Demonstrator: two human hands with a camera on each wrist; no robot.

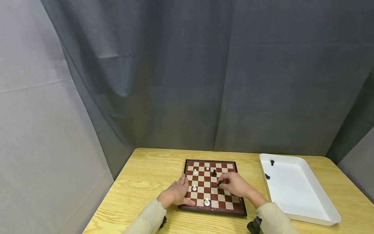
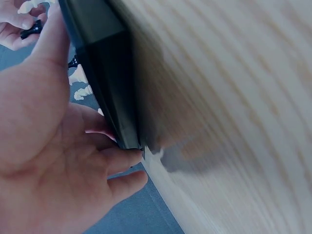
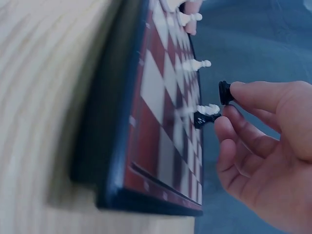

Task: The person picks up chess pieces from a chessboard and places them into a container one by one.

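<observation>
A red-and-cream chessboard (image 1: 201,195) with a dark rim lies on the table. My left hand (image 1: 176,192) rests along its left side, fingers extended at the edge and thumb over the near-left corner. My right hand (image 1: 235,185), over the right half, pinches a black chess piece (image 3: 224,92) between thumb and fingers; its kind is partly hidden. The piece is held above the board in the right wrist view. Another black piece (image 1: 214,173) stands just beyond that hand. Several white pieces stand on the left half, including a pawn (image 1: 206,201) near the front edge.
To the right of the board is a white tray (image 1: 295,187) with raised sides. Two black pieces lie in it, one (image 1: 272,162) near the back and one (image 1: 267,176) by its left wall. Behind the wooden table (image 1: 146,182) hangs a grey curtain (image 1: 181,97).
</observation>
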